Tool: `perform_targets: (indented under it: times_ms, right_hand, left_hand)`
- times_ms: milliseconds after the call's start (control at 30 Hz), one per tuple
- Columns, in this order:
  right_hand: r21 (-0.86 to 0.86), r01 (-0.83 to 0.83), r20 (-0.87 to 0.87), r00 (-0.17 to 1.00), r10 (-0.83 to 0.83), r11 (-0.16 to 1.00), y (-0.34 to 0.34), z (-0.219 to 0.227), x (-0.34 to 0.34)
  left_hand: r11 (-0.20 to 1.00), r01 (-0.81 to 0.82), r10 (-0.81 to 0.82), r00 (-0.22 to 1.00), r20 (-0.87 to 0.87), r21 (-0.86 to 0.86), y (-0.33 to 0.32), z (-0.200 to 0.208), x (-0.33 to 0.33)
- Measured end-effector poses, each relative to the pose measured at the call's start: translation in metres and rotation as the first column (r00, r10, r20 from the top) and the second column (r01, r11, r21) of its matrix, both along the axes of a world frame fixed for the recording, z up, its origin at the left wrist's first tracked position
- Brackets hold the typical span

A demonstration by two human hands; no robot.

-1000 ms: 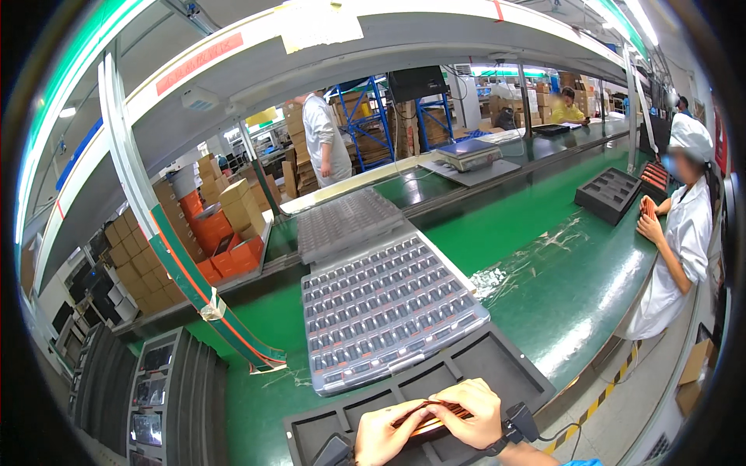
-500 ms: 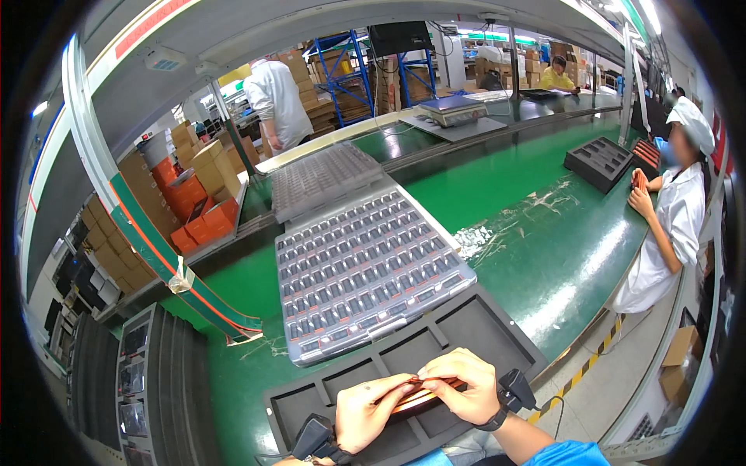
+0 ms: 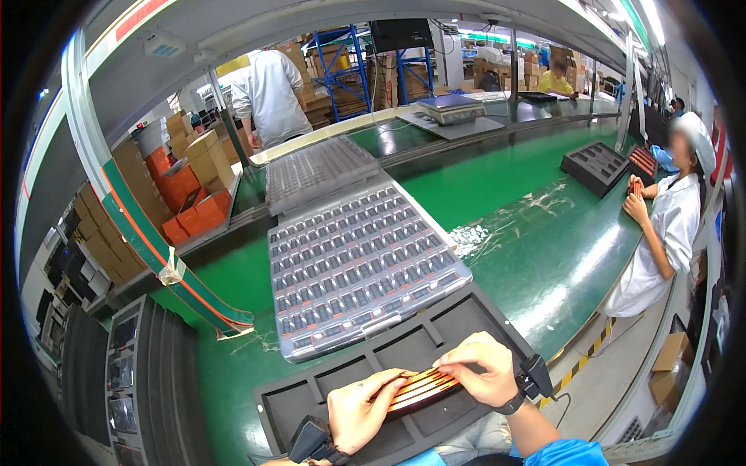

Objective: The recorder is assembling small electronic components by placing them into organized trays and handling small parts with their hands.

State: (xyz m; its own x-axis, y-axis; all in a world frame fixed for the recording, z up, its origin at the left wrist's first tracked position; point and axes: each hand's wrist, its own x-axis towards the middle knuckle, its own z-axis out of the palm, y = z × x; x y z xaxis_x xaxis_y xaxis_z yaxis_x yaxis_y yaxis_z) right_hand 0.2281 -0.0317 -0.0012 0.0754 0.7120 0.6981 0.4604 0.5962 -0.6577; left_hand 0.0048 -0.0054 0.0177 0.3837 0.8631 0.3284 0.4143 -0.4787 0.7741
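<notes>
Above a black foam tray [image 3: 291,409] with several compartments, I hold an orange-and-black striped piece [image 3: 420,391] that looks like a thin stack or block; its exact kind cannot be made out. The thumb and fingers of my left hand [image 3: 359,412] pinch its left end. At its upper right end, the fingertips and thumb of my right hand [image 3: 483,371] are closed on it. Just beyond the foam tray lies a clear plastic tray [image 3: 311,342] filled with rows of small dark parts with orange bits.
Behind the filled tray sits another clear plastic tray [image 3: 318,172]. Dark foam trays stand stacked on edge [image 3: 159,373] at the left. A green-striped post [image 3: 144,225] rises left of the trays. A co-worker [image 3: 660,225] stands right, near a black foam tray [image 3: 595,165].
My right hand has moved right, away from my left hand, showing more of the striped piece between them. The view has shifted slightly.
</notes>
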Motion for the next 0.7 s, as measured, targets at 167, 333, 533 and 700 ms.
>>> perform_targets:
  times_ms: [167, 333, 533, 700]
  right_hand:
    - [0.020, -0.079, 0.268, 0.961, 0.071, 0.997, 0.006, -0.004, 0.002]
    - [0.048, -0.066, 0.416, 0.909, 0.040, 0.997, 0.004, -0.004, 0.011]
    - [0.074, -0.034, 0.633, 0.774, -0.020, 0.997, -0.006, 0.006, 0.016]
    - [0.037, -0.012, 0.707, 0.707, -0.017, 0.999, -0.008, 0.008, 0.016]
  left_hand:
    - [1.000, 0.012, -0.012, 1.000, -0.001, 0.016, 0.003, -0.010, 0.000]
    - [0.999, 0.017, -0.017, 1.000, 0.011, 0.041, 0.001, 0.004, 0.000]
    - [0.999, 0.011, -0.012, 1.000, 0.027, 0.034, 0.002, 0.003, -0.001]
    - [0.999, 0.027, -0.029, 0.999, 0.035, 0.046, 0.003, 0.006, 0.001]
